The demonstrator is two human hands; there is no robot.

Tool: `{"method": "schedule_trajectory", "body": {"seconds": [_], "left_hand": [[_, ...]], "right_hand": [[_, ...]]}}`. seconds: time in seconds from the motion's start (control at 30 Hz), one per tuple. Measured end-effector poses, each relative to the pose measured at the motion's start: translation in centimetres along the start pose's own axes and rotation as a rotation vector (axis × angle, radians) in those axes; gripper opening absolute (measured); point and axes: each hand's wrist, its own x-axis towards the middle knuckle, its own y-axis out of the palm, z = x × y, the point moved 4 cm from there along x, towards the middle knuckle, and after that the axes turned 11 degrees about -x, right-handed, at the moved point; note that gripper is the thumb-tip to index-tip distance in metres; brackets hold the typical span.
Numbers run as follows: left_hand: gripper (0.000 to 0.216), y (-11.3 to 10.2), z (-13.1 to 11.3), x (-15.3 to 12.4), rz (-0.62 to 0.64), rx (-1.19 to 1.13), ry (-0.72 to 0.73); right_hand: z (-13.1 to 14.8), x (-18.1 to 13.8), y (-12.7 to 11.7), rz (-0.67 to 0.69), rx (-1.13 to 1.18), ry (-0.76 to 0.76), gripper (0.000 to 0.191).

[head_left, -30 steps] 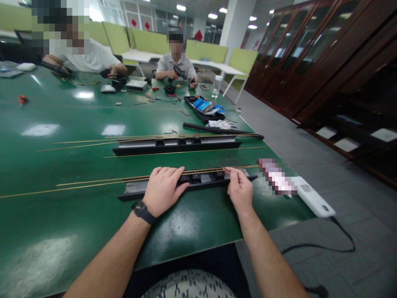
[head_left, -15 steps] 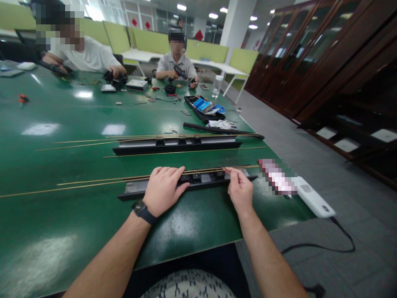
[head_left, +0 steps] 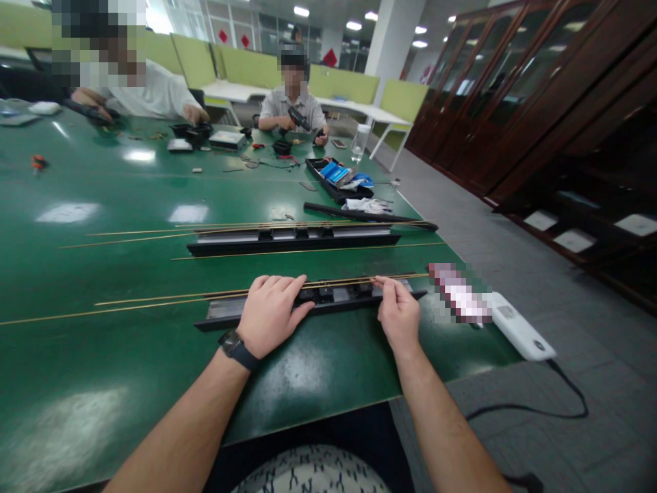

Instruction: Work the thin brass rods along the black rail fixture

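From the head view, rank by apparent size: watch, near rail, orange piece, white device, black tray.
Largest to smallest:
1. Near rail
2. White device and black tray: too alike to rank; the tray is farther off
3. Watch
4. Orange piece

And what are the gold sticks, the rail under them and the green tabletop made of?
The gold sticks look like brass, yellow and shiny, though coated rod is possible. The rail seems metal inside, grey with a dull sheen; its black edge could be painted metal or plastic. The green tabletop looks glossy, since lights reflect in it: maybe lacquer or plastic.
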Motion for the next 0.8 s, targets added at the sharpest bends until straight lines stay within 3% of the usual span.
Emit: {"method": "schedule_trajectory", "body": {"seconds": [0.8], "left_hand": [[0.046,0.0,0.01,0.01,-0.006,0.006,0.013]], "right_hand": [[-0.04,-0.04,0.06,0.0,-0.007,0.001,0.049]]}}
